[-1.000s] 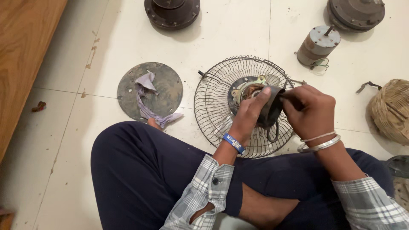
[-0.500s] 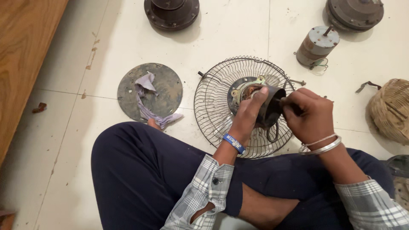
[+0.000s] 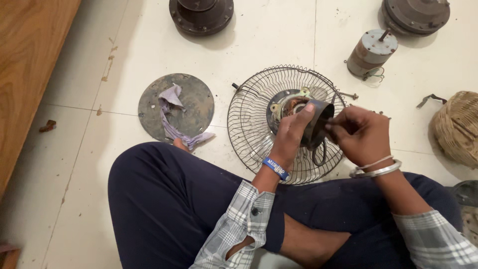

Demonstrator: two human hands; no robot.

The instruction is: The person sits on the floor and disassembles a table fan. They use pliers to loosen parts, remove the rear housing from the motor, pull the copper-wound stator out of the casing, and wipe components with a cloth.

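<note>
I sit cross-legged on a tiled floor. My left hand (image 3: 291, 133) grips a dark round motor cover (image 3: 317, 125) held over a wire fan guard (image 3: 259, 124) lying flat on the floor. The fan motor (image 3: 291, 103) with its copper windings sits at the guard's centre, just beyond the cover. My right hand (image 3: 361, 134) pinches the cover's right edge with its fingertips; whether it also holds a small part there is hidden. A dark cable (image 3: 321, 154) loops down from the cover.
A round metal plate (image 3: 196, 102) with a crumpled cloth (image 3: 172, 117) lies to the left. Two dark round housings (image 3: 201, 15) (image 3: 416, 15) and a small grey cylindrical motor (image 3: 371, 52) stand at the back. A woven basket (image 3: 458, 127) is right; a wooden panel (image 3: 30, 65) left.
The cover has turned a little in my hands and my right fingers have shifted on its edge. Nothing on the floor has moved.
</note>
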